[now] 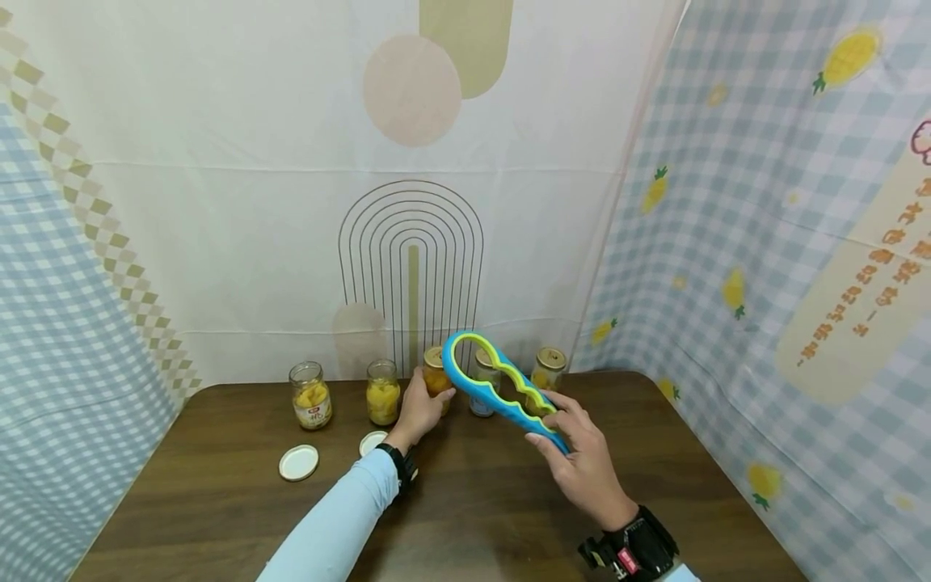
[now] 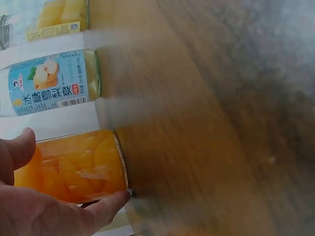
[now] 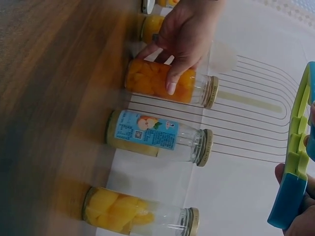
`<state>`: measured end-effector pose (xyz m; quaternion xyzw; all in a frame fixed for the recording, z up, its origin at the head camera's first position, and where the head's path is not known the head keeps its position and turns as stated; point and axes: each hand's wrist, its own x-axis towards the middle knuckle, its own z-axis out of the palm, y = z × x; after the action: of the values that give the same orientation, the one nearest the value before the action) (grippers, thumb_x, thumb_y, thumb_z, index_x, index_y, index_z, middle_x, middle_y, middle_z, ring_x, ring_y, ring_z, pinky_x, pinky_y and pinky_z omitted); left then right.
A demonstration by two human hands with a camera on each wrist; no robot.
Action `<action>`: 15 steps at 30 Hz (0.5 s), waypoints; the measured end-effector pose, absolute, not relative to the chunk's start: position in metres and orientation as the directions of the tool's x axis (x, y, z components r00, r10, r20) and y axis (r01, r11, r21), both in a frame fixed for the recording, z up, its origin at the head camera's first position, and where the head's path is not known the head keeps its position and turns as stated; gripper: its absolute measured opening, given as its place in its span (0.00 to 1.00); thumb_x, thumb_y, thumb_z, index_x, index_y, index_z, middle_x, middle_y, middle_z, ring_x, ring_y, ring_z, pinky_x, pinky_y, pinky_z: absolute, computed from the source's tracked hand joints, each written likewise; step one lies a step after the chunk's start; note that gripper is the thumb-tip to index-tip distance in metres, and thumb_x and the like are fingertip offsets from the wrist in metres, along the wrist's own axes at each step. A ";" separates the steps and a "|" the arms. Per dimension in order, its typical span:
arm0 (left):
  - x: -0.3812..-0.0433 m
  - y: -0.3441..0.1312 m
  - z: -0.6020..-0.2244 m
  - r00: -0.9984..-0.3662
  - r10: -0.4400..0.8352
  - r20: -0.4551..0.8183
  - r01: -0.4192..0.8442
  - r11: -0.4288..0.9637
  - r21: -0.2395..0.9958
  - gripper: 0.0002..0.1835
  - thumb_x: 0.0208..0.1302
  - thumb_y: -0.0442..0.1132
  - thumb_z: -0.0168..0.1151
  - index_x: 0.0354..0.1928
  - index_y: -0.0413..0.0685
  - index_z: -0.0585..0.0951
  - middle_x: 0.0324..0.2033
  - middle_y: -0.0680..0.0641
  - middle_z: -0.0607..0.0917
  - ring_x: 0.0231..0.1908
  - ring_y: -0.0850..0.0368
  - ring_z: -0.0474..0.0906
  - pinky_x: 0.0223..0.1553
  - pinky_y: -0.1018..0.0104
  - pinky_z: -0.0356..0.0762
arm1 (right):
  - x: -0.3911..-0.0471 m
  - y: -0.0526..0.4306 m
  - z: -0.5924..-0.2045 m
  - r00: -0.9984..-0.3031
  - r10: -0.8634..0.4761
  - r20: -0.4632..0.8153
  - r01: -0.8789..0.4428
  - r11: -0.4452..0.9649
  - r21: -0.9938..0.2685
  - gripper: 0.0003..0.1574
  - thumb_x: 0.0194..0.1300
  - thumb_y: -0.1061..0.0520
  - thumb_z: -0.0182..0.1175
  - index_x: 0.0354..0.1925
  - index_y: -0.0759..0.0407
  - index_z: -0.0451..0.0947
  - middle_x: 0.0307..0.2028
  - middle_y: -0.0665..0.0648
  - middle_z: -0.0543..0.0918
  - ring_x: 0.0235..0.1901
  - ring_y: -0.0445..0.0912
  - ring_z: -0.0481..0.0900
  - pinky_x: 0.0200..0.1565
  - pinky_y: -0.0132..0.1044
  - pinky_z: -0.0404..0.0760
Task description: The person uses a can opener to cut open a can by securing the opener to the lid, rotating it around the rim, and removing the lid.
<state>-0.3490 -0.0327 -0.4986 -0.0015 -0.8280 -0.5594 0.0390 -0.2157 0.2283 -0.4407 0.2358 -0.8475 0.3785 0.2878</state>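
Observation:
My left hand (image 1: pixel 419 408) grips a lidded glass jar of orange fruit pieces (image 2: pixel 78 164) low on its body, thumb on one side and fingers on the other. The jar stands upright on the table, its gold lid (image 3: pixel 212 92) on. In my right hand (image 1: pixel 582 461) is a blue and green jar opener (image 1: pixel 507 411), held by its handle ends. Its looped end points up and left, apart from any lid as the right wrist view shows. Beside the gripped jar stands a lidded jar with a blue pear label (image 3: pixel 147 130).
Another lidded jar of yellow fruit (image 3: pixel 115 209) stands farther right. At left are two lidless jars, one with a label (image 1: pixel 313 400) and one of yellow fruit (image 1: pixel 382 396). Two white-sided lids (image 1: pixel 298 462) lie before them. A cloth hangs behind the brown table (image 1: pixel 240 501).

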 end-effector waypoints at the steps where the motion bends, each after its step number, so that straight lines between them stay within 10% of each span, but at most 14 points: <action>1: -0.348 -0.033 -0.499 -0.997 -0.042 0.068 0.047 0.369 0.928 0.43 0.77 0.42 0.67 0.82 0.36 0.55 0.80 0.31 0.65 0.80 0.33 0.62 0.79 0.35 0.63 | -0.216 0.228 -0.440 -0.719 -0.185 0.670 -0.622 0.602 -0.501 0.13 0.67 0.63 0.73 0.40 0.48 0.79 0.67 0.58 0.81 0.58 0.58 0.83 0.48 0.38 0.83; 15: -0.298 -0.047 -0.492 -0.993 0.083 0.089 0.112 0.335 0.935 0.29 0.74 0.42 0.70 0.71 0.47 0.69 0.64 0.39 0.81 0.66 0.39 0.80 0.67 0.38 0.79 | -0.219 0.224 -0.441 -0.717 -0.203 0.667 -0.632 0.591 -0.501 0.12 0.69 0.62 0.72 0.40 0.46 0.80 0.67 0.58 0.81 0.57 0.59 0.83 0.47 0.38 0.81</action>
<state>-0.2977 -0.0471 -0.4925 -0.0597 -0.8170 -0.5734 0.0126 -0.2191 0.2244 -0.4414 0.2469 -0.8456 0.3790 0.2835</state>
